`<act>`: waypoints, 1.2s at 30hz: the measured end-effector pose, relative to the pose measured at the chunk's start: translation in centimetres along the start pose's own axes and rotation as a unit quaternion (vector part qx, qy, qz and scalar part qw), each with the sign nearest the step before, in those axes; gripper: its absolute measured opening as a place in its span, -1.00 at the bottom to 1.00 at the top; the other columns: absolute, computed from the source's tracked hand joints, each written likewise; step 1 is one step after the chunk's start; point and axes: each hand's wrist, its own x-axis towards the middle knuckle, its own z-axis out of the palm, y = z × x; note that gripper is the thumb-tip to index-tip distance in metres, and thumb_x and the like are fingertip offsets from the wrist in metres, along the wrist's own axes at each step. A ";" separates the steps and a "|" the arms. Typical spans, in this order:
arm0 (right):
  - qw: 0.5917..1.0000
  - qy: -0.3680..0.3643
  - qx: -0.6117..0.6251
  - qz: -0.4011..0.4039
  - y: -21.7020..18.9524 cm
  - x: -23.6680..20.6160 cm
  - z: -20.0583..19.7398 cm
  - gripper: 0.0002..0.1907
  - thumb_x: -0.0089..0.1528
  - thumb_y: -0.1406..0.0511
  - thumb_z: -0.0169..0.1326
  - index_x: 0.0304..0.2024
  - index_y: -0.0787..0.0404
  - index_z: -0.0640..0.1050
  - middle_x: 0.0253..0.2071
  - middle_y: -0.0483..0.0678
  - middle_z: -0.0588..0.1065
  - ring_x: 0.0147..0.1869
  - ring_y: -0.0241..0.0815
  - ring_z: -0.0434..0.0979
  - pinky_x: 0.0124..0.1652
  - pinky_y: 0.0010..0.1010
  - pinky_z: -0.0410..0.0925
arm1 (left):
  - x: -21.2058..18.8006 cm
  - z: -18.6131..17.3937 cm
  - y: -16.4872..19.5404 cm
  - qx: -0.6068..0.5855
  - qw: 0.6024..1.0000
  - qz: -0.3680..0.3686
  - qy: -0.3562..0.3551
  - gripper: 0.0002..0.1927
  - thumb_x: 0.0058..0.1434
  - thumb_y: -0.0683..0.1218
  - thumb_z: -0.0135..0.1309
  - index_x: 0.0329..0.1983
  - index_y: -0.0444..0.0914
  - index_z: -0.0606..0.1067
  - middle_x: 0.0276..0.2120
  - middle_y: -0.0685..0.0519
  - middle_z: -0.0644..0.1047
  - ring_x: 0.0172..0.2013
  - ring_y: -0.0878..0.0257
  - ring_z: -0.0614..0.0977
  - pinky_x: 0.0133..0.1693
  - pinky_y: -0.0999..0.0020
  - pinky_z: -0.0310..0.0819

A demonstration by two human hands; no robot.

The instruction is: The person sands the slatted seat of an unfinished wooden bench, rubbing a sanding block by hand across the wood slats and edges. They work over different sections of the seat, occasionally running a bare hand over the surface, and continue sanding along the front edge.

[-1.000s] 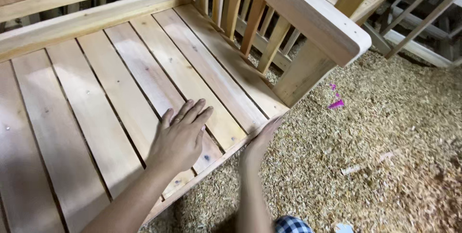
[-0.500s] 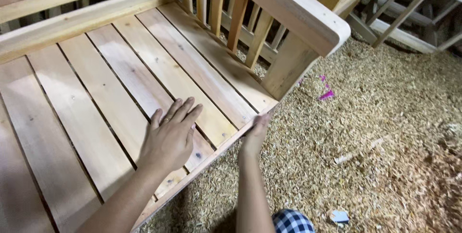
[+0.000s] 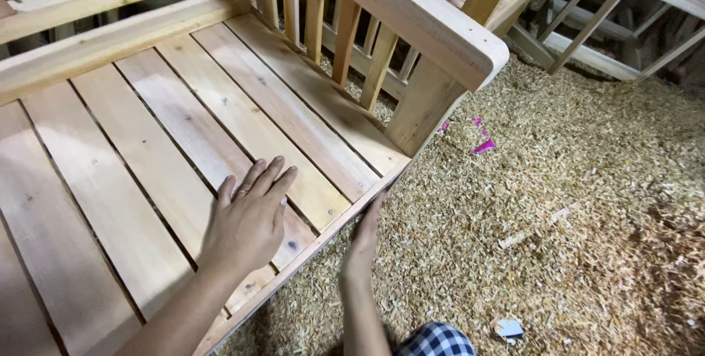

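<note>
Head view: left hand [image 3: 246,224] lies flat, open, on the wooden bench seat [image 3: 183,143]; right hand [image 3: 365,235] clasps its front edge.

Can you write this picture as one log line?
left hand: flat on bench slats | right hand: at bench front edge | floor: wood shavings
</note>
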 end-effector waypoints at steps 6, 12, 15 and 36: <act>0.991 0.037 0.096 0.088 -0.6 1.2 0.0 -0.01 0.20 -0.34 -0.46 0.55 -0.04 -0.09 0.59 0.01 -0.05 0.64 0.07 -0.08 0.47 -0.08 -0.14 | -0.1 0.1 0.0 -0.015 1.000 -0.006 0.020 -0.34 0.35 0.03 -0.30 0.55 0.13 0.01 0.56 0.23 -0.06 0.46 0.26 -0.04 0.38 -0.12 -0.31; 1.000 -0.023 -0.016 0.006 -2.5 -5.1 2.4 0.02 0.24 -0.37 -0.57 0.54 0.03 -0.33 0.63 -0.01 -0.37 0.68 0.04 -0.41 0.48 -0.09 -0.34 | -0.2 -0.3 0.2 -0.023 1.000 -0.006 0.020 -0.34 0.33 0.02 -0.28 0.53 0.14 0.01 0.54 0.25 -0.07 0.49 0.27 -0.06 0.38 -0.09 -0.31; 1.000 -0.006 0.022 -0.018 -3.0 -3.2 2.2 0.01 0.27 -0.34 -0.56 0.55 0.06 -0.34 0.63 0.00 -0.37 0.68 0.04 -0.39 0.50 -0.07 -0.29 | -0.2 -0.4 0.2 -0.010 1.000 -0.006 0.006 -0.32 0.33 0.03 -0.29 0.55 0.14 -0.01 0.56 0.24 -0.09 0.47 0.28 -0.07 0.37 -0.11 -0.33; 0.963 0.083 -0.256 -0.002 -2.7 0.4 -0.7 -0.43 0.38 0.12 -0.09 0.37 0.27 0.29 -0.03 0.19 0.57 -0.10 0.12 0.55 -0.10 0.01 0.42 | -0.3 -0.3 0.3 -0.030 1.000 -0.005 0.003 -0.37 0.36 -0.01 -0.30 0.51 0.13 -0.01 0.54 0.26 -0.08 0.47 0.30 -0.05 0.40 -0.07 -0.33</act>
